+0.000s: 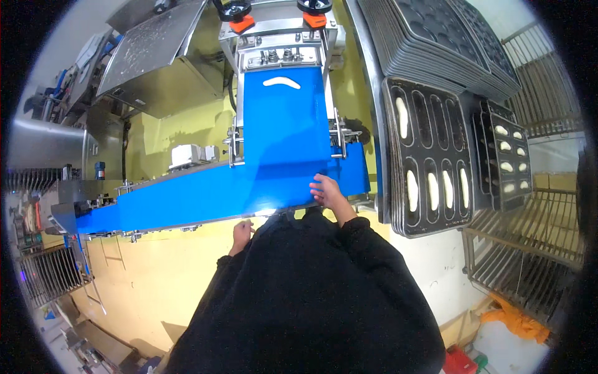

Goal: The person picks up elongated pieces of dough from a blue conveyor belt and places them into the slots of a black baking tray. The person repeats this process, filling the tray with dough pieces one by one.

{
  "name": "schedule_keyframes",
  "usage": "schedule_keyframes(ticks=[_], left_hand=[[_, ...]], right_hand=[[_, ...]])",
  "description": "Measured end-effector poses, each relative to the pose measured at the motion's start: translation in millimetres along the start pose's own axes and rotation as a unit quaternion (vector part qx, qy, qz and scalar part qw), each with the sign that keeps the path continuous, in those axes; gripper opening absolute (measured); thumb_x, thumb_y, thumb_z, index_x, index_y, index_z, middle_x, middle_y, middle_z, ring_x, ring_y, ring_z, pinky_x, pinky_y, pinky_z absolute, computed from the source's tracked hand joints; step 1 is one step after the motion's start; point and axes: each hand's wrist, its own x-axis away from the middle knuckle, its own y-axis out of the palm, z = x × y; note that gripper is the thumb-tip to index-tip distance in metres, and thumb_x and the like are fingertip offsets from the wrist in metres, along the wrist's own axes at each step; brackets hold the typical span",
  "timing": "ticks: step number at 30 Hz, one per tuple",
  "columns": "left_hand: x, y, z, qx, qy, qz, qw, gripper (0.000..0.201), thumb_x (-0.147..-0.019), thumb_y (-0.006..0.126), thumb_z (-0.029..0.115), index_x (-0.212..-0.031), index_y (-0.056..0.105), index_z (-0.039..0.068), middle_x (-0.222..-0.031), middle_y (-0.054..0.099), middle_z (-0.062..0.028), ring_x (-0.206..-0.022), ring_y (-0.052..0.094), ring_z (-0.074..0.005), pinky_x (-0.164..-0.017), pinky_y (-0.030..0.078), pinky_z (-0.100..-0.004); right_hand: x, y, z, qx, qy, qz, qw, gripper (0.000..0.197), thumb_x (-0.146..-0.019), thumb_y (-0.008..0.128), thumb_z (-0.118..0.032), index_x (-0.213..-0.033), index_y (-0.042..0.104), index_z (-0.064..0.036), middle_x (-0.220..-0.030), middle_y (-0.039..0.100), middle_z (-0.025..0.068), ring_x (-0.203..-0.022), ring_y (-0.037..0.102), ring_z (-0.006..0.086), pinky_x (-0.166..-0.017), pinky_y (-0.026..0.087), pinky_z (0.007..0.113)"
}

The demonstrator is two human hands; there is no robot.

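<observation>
A single curved strip of pale dough (281, 82) lies on the far part of the upper blue conveyor belt (283, 124). That belt leads down to a long blue cross belt (187, 196) in front of me. My right hand (326, 191) hovers over the cross belt's right part, fingers apart and nothing in them. By the near edge of the cross belt, my left hand (242, 235) is loosely curled, with no object visible in it. Right of the belts, a dark baking tray (428, 215) with long oval hollows holds several dough strips, one in its upper row.
Behind it stand tall stacks of dark moulded trays (436, 28). A second tray (512, 177) with dough pieces sits farther right, near a metal rack (523, 249). The machine's frame carries black handwheels (235, 9). A steel hopper-like unit (149, 56) stands at the back left.
</observation>
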Motion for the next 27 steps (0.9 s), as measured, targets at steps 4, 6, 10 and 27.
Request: schedule_keyframes(ticks=[4,6,10,27], left_hand=[[26.1,0.3,-26.8,-0.091,-0.029,0.018,0.995,0.028,-0.084,0.054,0.026,-0.086,0.065,0.000,-0.073,0.066,-0.0111,-0.062,0.062,-0.0189,-0.064,0.048,-0.0318],[39.5,-0.7,-28.5,-0.035,-0.082,-0.006,0.996,0.032,-0.086,0.053,0.029,-0.086,0.065,-0.001,-0.071,0.066,-0.0102,-0.061,0.061,-0.0180,-0.061,0.048,-0.0314],[73.2,4.6,-21.0,-0.117,-0.028,0.029,0.992,0.026,-0.084,0.051,0.027,-0.077,0.065,0.006,-0.066,0.061,-0.0135,-0.065,0.060,-0.0298,-0.060,0.047,-0.0383],[30.6,43.2,-20.9,-0.073,-0.059,-0.017,0.995,0.042,-0.089,0.051,0.036,-0.080,0.065,-0.002,-0.071,0.065,-0.0119,-0.066,0.062,-0.0197,-0.062,0.048,-0.0327]], right_hand=[[-24.8,52.8,-49.2,0.287,-0.333,-0.030,0.897,0.033,-0.082,0.062,-0.029,-0.105,0.056,-0.0061,-0.089,0.063,0.0102,-0.078,0.060,0.0212,-0.064,0.047,0.032],[-39.5,87.2,-88.4,0.420,-0.467,0.058,0.776,0.039,-0.079,0.065,-0.027,-0.109,0.054,-0.0048,-0.099,0.061,0.0147,-0.091,0.058,0.0280,-0.078,0.046,0.039],[-76.0,160.8,-164.8,0.525,-0.500,0.232,0.648,0.043,-0.073,0.068,-0.023,-0.111,0.054,-0.0104,-0.113,0.053,0.0166,-0.113,0.045,0.0334,-0.092,0.034,0.052],[23.4,-21.7,-242.8,-0.263,-0.445,-0.074,0.853,0.028,-0.093,0.051,-0.025,-0.115,0.048,-0.0093,-0.084,0.056,0.0022,-0.071,0.055,0.0106,-0.057,0.048,0.024]])
